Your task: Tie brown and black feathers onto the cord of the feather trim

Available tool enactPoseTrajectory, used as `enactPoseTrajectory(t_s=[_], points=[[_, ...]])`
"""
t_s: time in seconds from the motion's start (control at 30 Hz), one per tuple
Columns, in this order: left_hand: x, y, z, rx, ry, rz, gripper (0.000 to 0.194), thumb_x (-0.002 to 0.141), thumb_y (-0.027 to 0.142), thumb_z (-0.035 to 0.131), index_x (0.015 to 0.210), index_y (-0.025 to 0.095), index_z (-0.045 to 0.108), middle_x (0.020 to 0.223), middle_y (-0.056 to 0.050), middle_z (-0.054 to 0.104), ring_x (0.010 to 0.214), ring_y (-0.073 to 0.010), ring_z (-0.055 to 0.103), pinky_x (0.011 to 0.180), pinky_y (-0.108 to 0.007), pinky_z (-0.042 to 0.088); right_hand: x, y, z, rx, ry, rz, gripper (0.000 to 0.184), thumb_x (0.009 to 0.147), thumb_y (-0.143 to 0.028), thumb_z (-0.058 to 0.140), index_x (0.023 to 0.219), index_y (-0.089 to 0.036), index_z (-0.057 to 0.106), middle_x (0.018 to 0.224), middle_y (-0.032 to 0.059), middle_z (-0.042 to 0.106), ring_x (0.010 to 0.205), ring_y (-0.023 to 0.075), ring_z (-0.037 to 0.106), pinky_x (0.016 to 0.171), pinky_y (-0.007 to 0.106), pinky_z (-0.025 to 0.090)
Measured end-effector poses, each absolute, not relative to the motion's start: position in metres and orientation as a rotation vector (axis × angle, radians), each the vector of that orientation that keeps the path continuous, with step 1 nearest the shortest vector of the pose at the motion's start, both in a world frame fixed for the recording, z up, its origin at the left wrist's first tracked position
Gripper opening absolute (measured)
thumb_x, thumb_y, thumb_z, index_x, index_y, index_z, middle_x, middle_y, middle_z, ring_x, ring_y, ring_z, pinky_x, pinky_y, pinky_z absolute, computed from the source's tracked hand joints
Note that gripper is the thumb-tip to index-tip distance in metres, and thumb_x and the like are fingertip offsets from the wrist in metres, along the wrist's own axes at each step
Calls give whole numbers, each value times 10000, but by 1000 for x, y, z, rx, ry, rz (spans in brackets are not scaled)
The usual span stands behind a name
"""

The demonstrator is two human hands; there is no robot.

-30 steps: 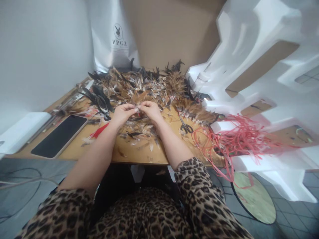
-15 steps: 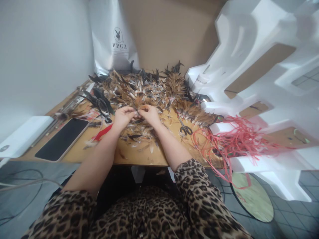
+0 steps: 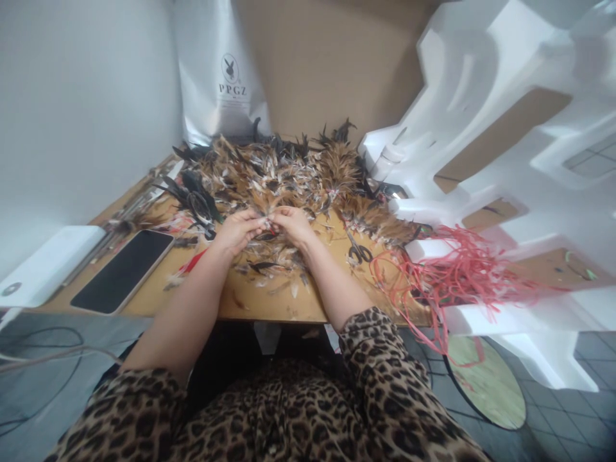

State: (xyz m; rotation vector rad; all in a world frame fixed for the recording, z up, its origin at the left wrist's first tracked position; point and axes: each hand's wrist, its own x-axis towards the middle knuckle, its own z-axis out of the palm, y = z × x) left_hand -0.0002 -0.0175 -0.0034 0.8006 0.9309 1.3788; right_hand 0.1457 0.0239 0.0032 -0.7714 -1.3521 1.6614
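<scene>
My left hand [image 3: 238,231] pinches the base of a small bunch of brown feathers [image 3: 264,204], whose tips fan out away from me. Close against it, my right hand [image 3: 292,224] has its thumb and fingers pressed together at the same base. A bit of red shows between the fingertips, too small to name. Behind both hands spreads a heap of brown, white and black feathers [image 3: 283,170]. A bundle of black feathers [image 3: 192,196] lies left of my left hand. Loose feathers [image 3: 269,266] are scattered on the table under my wrists.
Dark-handled scissors [image 3: 359,251] lie right of my right forearm. Tangled red ribbon [image 3: 462,269] hangs over the table's right edge by white foam pieces [image 3: 466,109]. At the left are a phone [image 3: 122,273] and a white power bank [image 3: 51,266]. A silver bag [image 3: 224,122] stands behind.
Both hands stay together at the feather bunch; their fingers have shifted slightly. A red bit now shows at the fingertips. My left forearm covers more of the red strip on the table.
</scene>
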Motion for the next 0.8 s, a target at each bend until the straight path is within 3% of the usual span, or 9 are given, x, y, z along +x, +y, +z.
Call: enactPoseTrajectory(t_s=[0.2,0.47,0.8], points=[[-3,-19,-1,700,823,1326,192,518,76,794,620,106,635,601,-27,660,536,-58,604,509,-113,471,141,24,-7,-608,-1211,1852,314,550,-353,771,603,-149,539,468,-60,503,451,46,447,492,190,377],[0,-14,-6,921,1148,1512,266,515,220,805,701,111,648,607,-18,662,555,-92,625,541,-170,493,142,25,-4,-901,-1406,1394,269,615,-364,703,742,-150,600,568,-43,583,504,68,495,533,206,404],[4,-15,-2,1037,1293,1495,181,536,182,740,661,122,622,543,-24,640,523,-121,622,508,-202,476,142,25,-6,-1042,-1662,1073,163,661,-285,635,708,-130,651,644,-3,627,586,84,524,606,219,422]])
